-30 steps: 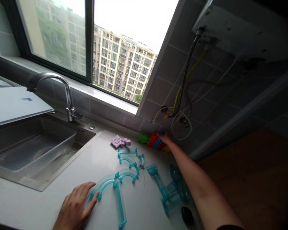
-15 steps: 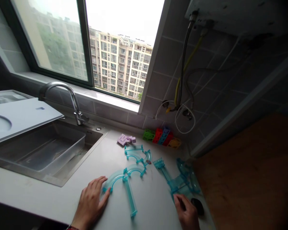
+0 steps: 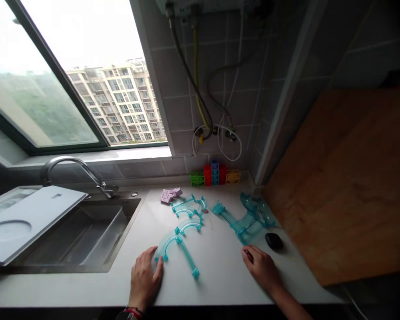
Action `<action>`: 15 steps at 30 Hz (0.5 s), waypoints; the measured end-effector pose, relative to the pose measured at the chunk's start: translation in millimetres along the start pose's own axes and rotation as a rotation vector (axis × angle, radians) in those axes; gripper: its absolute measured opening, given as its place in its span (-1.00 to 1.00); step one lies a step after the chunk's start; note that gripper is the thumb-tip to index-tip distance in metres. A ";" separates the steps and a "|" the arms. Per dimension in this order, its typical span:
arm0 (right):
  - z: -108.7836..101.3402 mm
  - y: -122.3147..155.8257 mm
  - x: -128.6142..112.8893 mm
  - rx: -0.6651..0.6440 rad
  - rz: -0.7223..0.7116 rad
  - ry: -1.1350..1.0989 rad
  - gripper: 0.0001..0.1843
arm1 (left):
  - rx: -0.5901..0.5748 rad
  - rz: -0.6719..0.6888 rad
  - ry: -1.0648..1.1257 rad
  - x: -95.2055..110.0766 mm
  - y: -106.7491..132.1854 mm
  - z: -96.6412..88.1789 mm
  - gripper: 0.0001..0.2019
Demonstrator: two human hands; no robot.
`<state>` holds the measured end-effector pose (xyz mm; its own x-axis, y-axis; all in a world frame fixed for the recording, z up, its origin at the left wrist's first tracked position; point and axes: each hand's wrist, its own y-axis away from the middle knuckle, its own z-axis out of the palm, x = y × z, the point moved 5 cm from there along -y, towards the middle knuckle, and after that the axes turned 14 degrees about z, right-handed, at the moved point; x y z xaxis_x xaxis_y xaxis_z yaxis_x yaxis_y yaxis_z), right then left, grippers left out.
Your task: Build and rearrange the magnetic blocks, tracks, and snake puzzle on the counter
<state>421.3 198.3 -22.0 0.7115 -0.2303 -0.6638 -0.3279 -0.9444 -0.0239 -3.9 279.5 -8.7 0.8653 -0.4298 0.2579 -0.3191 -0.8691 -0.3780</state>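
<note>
Right hand moved off the blocks, curled, contents unclear; left hand spread at teal track.

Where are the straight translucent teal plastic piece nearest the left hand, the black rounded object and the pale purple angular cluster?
Straight translucent teal plastic piece [image 3: 187, 256]: head view, middle of its length.
Black rounded object [image 3: 274, 241]: head view, middle of its top.
Pale purple angular cluster [image 3: 169, 195]: head view, near its middle.
</note>
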 end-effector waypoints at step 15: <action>-5.3 1.3 -0.7 -0.026 -0.012 -0.128 -0.68 | 0.025 0.005 0.013 -7.5 -1.0 2.7 -0.56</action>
<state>423.6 196.0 -17.5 0.6297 -0.1887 -0.7535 -0.3025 -0.9530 -0.0142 -9.0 284.3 -12.6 0.8585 -0.4372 0.2680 -0.3133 -0.8609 -0.4010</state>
